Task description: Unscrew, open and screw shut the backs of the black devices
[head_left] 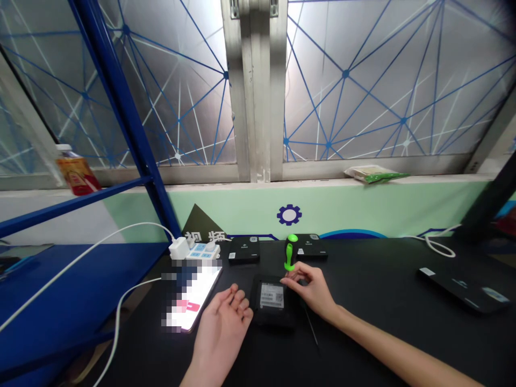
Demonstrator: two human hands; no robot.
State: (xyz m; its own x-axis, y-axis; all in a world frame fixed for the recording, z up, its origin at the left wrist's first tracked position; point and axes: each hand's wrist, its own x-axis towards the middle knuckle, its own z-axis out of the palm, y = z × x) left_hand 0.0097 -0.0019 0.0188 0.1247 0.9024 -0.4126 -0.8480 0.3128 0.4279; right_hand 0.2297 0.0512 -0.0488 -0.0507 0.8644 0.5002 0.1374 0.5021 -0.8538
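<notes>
A small black box with a white label [271, 300] lies on the black table [382, 301] in front of me. My right hand [310, 287] pinches the lower end of a green and black screwdriver [289, 252], which stands upright at the box's far right corner. My left hand [228, 317] rests palm up, fingers loosely curled and apart, against the box's left side and holds nothing.
A lit phone [193, 298] on a white cable lies left of the box, with a white power strip [197, 251] behind it. Two black boxes [244, 250] sit at the back and another flat black device [463, 287] at right. A thin dark tool [311, 325] lies by my right wrist.
</notes>
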